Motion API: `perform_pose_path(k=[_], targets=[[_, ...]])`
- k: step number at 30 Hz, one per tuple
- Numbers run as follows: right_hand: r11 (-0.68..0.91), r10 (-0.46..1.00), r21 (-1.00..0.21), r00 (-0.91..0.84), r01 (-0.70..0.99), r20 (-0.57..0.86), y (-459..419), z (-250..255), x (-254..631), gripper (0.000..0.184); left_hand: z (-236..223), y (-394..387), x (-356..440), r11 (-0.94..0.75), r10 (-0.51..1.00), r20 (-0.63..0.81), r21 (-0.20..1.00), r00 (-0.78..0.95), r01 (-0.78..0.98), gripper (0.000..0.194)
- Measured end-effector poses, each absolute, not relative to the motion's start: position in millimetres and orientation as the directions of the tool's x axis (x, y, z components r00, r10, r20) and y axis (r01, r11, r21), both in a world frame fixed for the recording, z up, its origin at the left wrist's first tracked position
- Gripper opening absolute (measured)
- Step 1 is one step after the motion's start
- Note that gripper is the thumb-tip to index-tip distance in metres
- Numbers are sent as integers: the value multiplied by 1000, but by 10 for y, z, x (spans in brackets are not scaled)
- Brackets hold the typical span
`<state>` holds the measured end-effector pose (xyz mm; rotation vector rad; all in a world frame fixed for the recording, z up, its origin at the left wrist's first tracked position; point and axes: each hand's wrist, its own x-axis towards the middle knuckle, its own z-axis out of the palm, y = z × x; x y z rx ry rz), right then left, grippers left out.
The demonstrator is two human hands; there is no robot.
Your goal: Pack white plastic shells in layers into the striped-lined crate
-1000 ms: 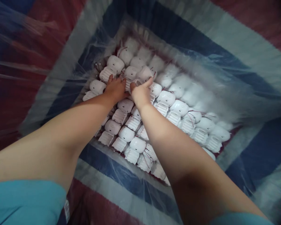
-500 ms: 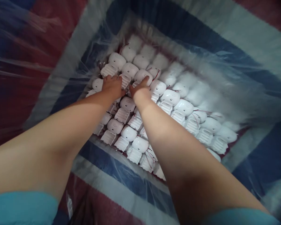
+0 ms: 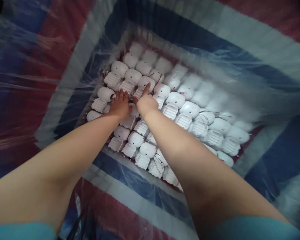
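Both my arms reach down into a deep striped bag point(image 3: 145, 186) lined with clear plastic. Rows of several white plastic robot-shaped parts point(image 3: 185, 113) with thin red wires cover its bottom. My left hand point(image 3: 120, 105) lies flat, fingers stretched out, on the parts near the left side. My right hand point(image 3: 145, 100) rests right beside it, fingers extended over one white part point(image 3: 147, 81) in the second row. Neither hand visibly grips anything.
The bag's red, blue and pale walls rise steeply on all sides. A clear plastic liner point(image 3: 215, 73) drapes over the far and right walls and veils the parts under it. My blue sleeves show at the bottom corners.
Both hands have slid slightly toward me and to the left over the parts. The camera has shifted a little, showing more of the far rows.
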<state>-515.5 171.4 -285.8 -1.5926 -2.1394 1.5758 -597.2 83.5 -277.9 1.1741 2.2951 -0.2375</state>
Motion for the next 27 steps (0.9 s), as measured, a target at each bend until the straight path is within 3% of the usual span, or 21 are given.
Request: perform_pose_path(k=[3,5,8,12,14,16,18,20,22,24,27], targets=[[172,663,-665,-584,727,-468,1415,-2400,-4683,67,-2680,709,-5701,652,681,-524,117,-511,749,71],[191,604,-685,-634,703,-482,1204,-2106,-4264,52,-2586,616,-5468,662,681,-515,129,-520,738,72],[33,568,-678,-572,734,-592,923,-1713,-3486,39,-2403,520,-5040,635,705,-510,144,-493,759,71],[-288,727,-652,-283,701,-625,699,-1157,-2253,33,-2061,608,-4297,564,774,-488,243,-403,789,66],[-294,842,-677,-152,675,-518,647,-822,-1623,26,-1830,763,-3836,481,844,-432,350,-317,803,62],[-168,938,-701,-105,693,-329,604,-462,-1026,21,-1548,978,-3313,329,926,-332,476,-181,816,58],[-25,991,-673,-73,739,-116,556,-131,-475,27,-1229,1243,-2739,132,978,-207,581,-12,803,55],[-8,995,-630,68,776,72,508,95,44,35,-914,1558,-2141,-58,985,-86,640,146,766,54],[-125,928,-644,318,755,192,465,144,562,38,-658,1928,-1561,-197,970,20,655,243,730,55],[-314,801,-697,574,645,170,411,-10,1095,41,-497,2343,-1048,-250,964,91,636,251,730,62],[-673,565,-661,807,333,-169,240,-540,1842,42,-396,2965,-509,-173,984,72,557,161,812,83]])
